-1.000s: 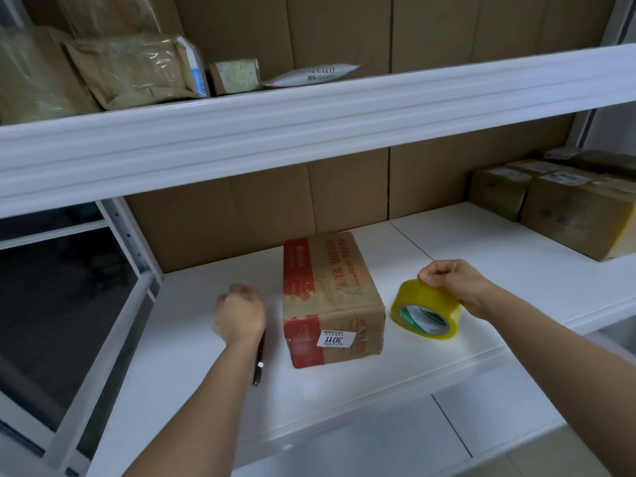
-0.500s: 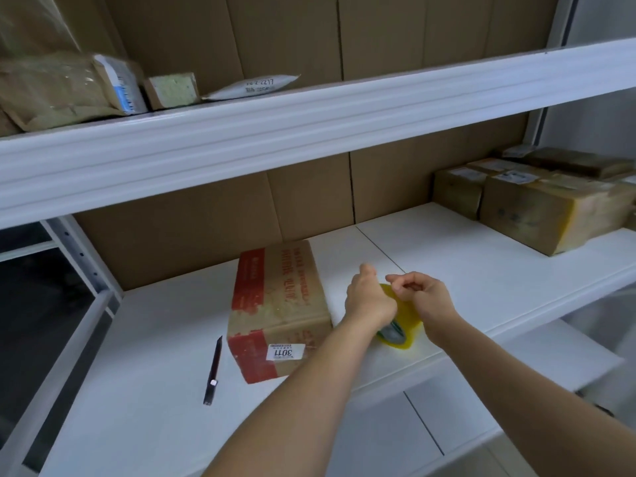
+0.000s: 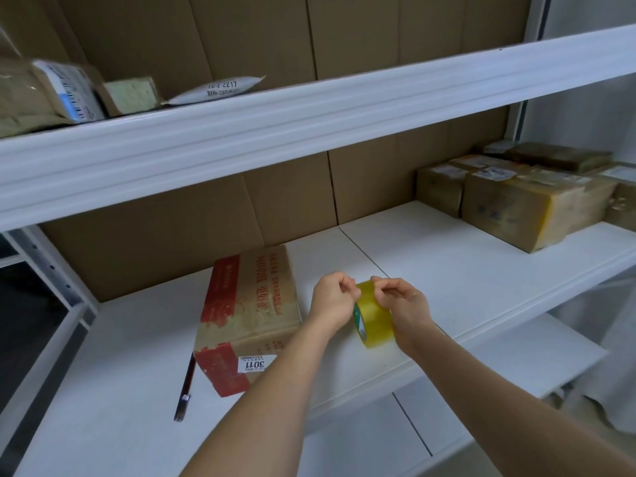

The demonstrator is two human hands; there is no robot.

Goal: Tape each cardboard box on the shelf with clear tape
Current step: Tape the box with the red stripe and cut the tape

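Both hands hold the tape roll (image 3: 373,318) above the white shelf (image 3: 447,270): left hand (image 3: 332,299) pinches its top edge, right hand (image 3: 401,306) grips its far side. The red-printed cardboard box (image 3: 247,311) lies just left; a pen (image 3: 184,390) lies beside it.

red-printed cardboard box (image 3: 247,315) on shelf (image 3: 464,270), yellowish tape roll (image 3: 373,321) upright
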